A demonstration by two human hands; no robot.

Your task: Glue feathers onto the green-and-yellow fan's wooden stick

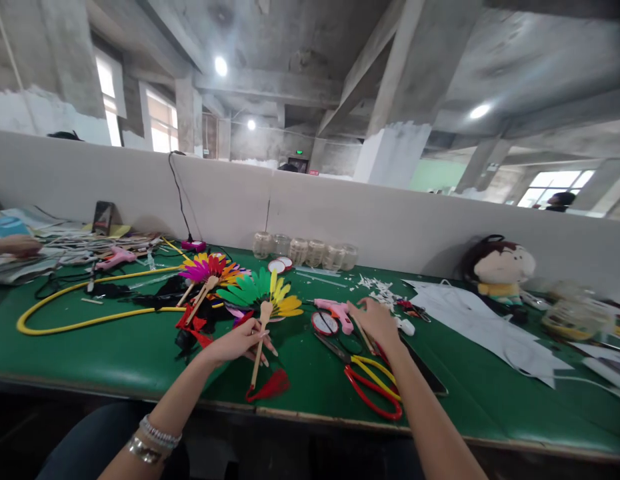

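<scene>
My left hand (247, 343) is closed around the pale wooden handle (257, 363) of a fan. Green and yellow petal-shaped pieces (260, 290) spread from the fan's top, and a red tassel (274, 385) hangs at its lower end. My right hand (375, 321) is over the table beside a pink glue gun (337, 313), fingers bent but apart. Brown sticks (366, 335) show under that hand; whether it touches them is unclear. Scissors (357, 363) with red and yellow handles lie just below. Left of my left hand is another fan (210, 277) with purple, red and orange pieces.
Glass jars (315, 252) line the white partition (340, 207). A yellow tube (65, 329) loops across the left side. White paper sheets (470, 327) and a plush doll (503, 270) are at right. Another person's hand (21, 245) reaches in at far left.
</scene>
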